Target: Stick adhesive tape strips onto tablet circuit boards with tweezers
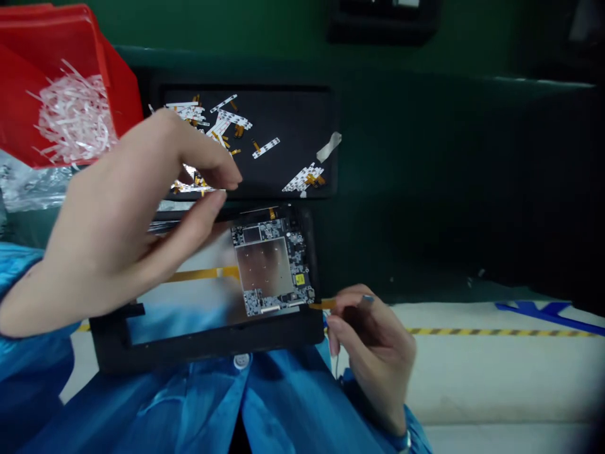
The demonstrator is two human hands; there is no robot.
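Note:
An opened tablet with a black frame lies in front of me, its green-grey circuit board exposed on the right half. An orange ribbon cable runs left from the board across a silvery panel. My left hand hovers over the tablet's upper left, thumb and index finger nearly pinched at the tray's edge. A thin white edge shows by those fingertips; whether they grip it is unclear. At the tablet's lower right corner, my right hand pinches an orange flex cable.
Behind the tablet sits a black tray with several white strips with orange tails. A red bin of white shreds stands at upper left, beside clear plastic bags. A dark object is at the back.

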